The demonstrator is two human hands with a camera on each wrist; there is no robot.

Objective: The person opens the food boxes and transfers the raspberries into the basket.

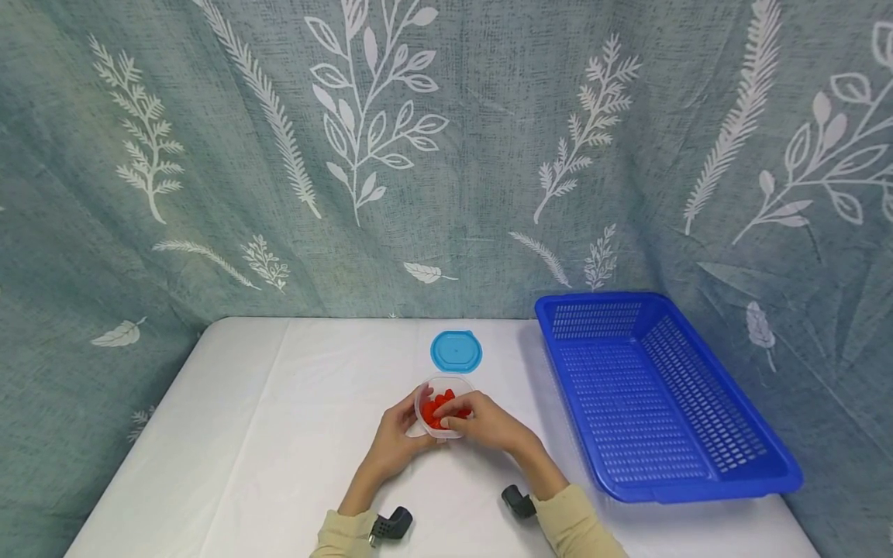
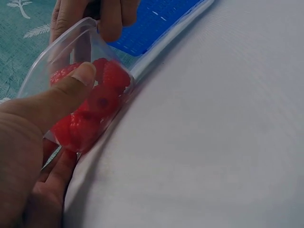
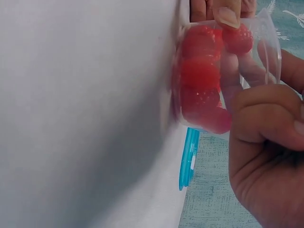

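Note:
A small clear plastic container [image 2: 35,76] stands on the white table with several raspberries [image 1: 439,403] inside. My left hand [image 1: 400,442] grips it from the left, and the left wrist view has that thumb [image 2: 71,92] pressed against the wall. The right hand [image 1: 488,422] reaches over the rim from the right, its curled fingers down among the raspberries. Between its index finger and thumb red fruit shows, but I cannot tell whether they pinch one. Just behind the container lies a light-blue lid [image 1: 456,352], flat on the table.
A large blue plastic basket [image 1: 649,418] with perforated walls stands on the right side of the table [image 1: 279,434]. Behind the table hangs a green-grey curtain [image 1: 481,178] with white leaf prints. Each wrist carries a small black camera [image 1: 394,524].

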